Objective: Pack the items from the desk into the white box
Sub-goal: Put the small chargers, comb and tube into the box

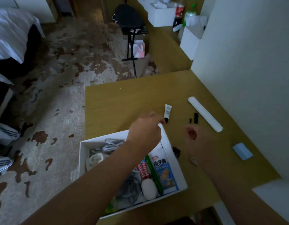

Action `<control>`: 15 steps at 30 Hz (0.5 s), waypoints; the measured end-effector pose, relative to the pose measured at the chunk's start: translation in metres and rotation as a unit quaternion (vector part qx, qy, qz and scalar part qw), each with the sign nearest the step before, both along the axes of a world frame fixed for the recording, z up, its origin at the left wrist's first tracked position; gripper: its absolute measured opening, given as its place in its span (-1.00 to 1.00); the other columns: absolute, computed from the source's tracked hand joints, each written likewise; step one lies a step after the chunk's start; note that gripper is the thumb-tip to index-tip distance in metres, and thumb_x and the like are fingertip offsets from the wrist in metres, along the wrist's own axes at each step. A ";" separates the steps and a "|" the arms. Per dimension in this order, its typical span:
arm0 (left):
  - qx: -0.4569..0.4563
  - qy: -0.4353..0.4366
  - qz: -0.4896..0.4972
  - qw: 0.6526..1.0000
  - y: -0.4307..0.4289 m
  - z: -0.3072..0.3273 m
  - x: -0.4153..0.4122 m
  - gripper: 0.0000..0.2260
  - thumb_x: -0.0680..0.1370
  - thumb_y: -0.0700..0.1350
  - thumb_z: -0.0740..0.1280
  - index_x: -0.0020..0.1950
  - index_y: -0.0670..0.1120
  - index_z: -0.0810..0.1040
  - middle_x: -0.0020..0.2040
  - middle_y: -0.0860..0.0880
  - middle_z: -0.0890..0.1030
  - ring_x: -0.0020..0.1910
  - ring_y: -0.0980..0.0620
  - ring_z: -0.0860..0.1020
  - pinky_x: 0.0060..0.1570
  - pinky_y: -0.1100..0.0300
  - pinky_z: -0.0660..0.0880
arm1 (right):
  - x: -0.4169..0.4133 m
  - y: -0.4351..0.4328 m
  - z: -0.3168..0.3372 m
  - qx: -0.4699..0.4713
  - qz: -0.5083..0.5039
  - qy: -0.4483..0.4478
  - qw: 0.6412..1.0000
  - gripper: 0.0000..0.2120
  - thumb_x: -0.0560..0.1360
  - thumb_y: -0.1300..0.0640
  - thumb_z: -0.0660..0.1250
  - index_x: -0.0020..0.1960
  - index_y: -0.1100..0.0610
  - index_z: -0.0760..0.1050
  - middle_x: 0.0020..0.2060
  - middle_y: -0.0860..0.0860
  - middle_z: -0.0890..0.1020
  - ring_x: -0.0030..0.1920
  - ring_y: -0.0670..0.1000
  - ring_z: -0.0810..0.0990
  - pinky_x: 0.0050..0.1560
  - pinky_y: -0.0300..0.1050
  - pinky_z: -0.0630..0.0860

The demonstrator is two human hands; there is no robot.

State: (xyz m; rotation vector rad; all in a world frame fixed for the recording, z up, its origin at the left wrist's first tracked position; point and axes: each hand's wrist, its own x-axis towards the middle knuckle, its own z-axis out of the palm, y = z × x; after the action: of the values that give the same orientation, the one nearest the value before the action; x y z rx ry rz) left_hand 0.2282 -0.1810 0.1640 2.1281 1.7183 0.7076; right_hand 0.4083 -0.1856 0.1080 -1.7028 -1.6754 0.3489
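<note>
One wooden desk [124, 98] carries everything; its far-left corner and far edge lie bare, the roomiest stretch of its surface. One white box [179, 174] sits open at the near-left part of the desk, its left wall almost flush with the desk's left edge, already crowded with packets, among them one blue-and-white snack packet [165, 169] along its right wall and one white rounded object [149, 188] near its front wall.

Still on the desk: one long white case [204, 113] lying diagonally near the right edge by the wall, one pale blue block [242, 152] nearer along that same edge, one small white tube [167, 112] with a black cap just beyond the box's far right corner, and two small black pieces [195, 118] between tube and case.

The left hand [146, 130] is curled over the box's far right corner, fingertips close to the tube's cap; contact is unclear. The right hand [196, 137] hovers loosely curled, holding nothing, right of the box.
</note>
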 end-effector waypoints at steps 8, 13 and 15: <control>-0.154 0.065 -0.129 0.977 0.025 -0.047 0.133 -0.74 0.53 -0.18 0.22 0.21 -0.03 0.50 0.16 -0.06 0.50 0.05 -0.03 0.50 -0.10 0.14 0.45 | 0.135 -0.034 -0.043 -0.157 -0.172 0.023 0.972 -0.85 0.49 0.26 0.29 0.01 0.23 0.60 -0.10 0.14 0.67 -0.16 0.00 0.56 -0.15 -0.18 0.45; -0.321 0.157 -0.148 0.922 0.028 -0.110 0.191 -0.63 0.55 -0.07 0.26 0.33 -0.13 0.33 0.27 -0.12 0.43 0.16 -0.09 0.48 0.03 0.10 0.46 | 0.201 -0.036 -0.085 -0.210 -0.214 0.063 0.952 -0.77 0.47 0.27 0.28 0.11 0.15 0.55 -0.09 0.10 0.64 -0.21 -0.06 0.49 -0.19 -0.21 0.40; -0.337 0.174 -0.110 0.919 0.028 -0.131 0.203 -0.48 0.51 -0.02 0.32 0.39 -0.15 0.23 0.34 -0.15 0.35 0.24 -0.12 0.43 0.12 0.09 0.42 | 0.218 -0.032 -0.103 -0.222 -0.230 0.062 0.946 -0.75 0.48 0.24 0.26 0.14 0.12 0.52 -0.10 0.06 0.60 -0.27 -0.14 0.45 -0.31 -0.29 0.34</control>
State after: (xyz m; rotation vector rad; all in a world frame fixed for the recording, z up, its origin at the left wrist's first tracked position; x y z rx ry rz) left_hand 0.4312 -0.1531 0.0332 1.9451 1.5264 -0.3209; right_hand 0.6266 -0.2174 0.0045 -2.2820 -1.1092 0.6255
